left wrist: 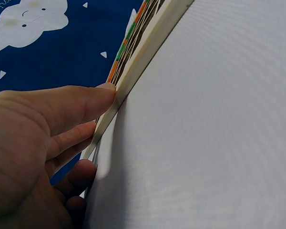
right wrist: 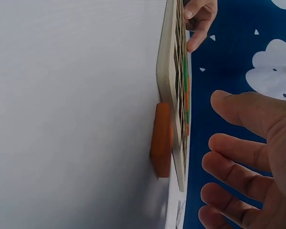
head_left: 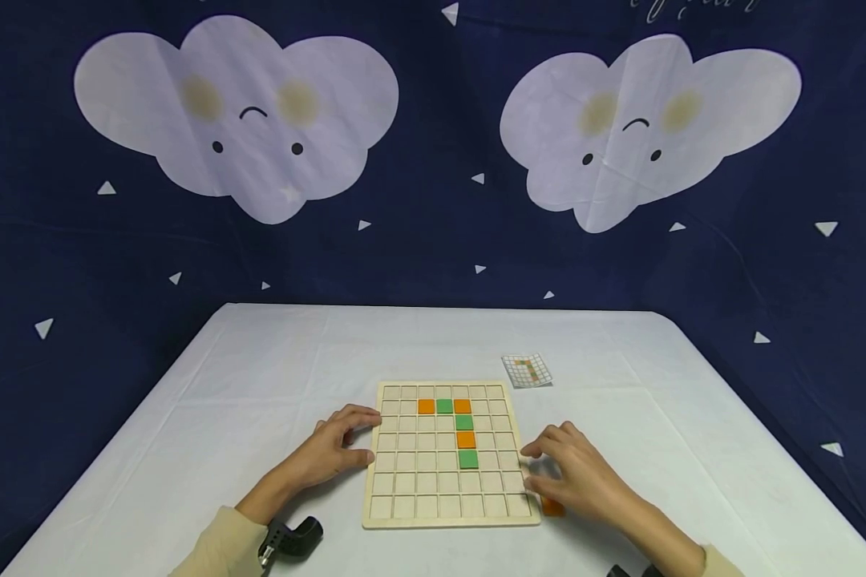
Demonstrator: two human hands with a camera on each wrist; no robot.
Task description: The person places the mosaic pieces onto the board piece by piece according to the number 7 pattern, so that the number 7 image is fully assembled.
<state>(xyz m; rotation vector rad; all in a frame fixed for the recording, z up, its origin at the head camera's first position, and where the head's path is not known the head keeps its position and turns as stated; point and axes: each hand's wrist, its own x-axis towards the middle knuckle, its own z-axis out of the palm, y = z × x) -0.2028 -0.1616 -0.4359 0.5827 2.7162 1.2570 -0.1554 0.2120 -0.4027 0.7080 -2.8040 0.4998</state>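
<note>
A square wooden grid board [head_left: 404, 483] lies on the table, with three orange tiles [head_left: 465, 440] and three green tiles [head_left: 467, 459] set in its cells. They run in a short row near the far side, then down a column. My left hand [head_left: 332, 446] touches the board's left edge with thumb and fingertips, as the left wrist view also shows. At the right edge is my right hand [head_left: 573, 473], its fingers loosely bent and spread, holding nothing. A loose orange tile [head_left: 552, 507] lies on the table against the board's right side, partly hidden under that hand.
A small card [head_left: 527, 371] printed with a coloured grid pattern lies beyond the board's far right corner. White cloth covers the table [head_left: 260, 361]. Behind it hangs a dark blue curtain [head_left: 433, 256] with clouds and triangles. A black wrist device [head_left: 299, 538] sits by the left sleeve.
</note>
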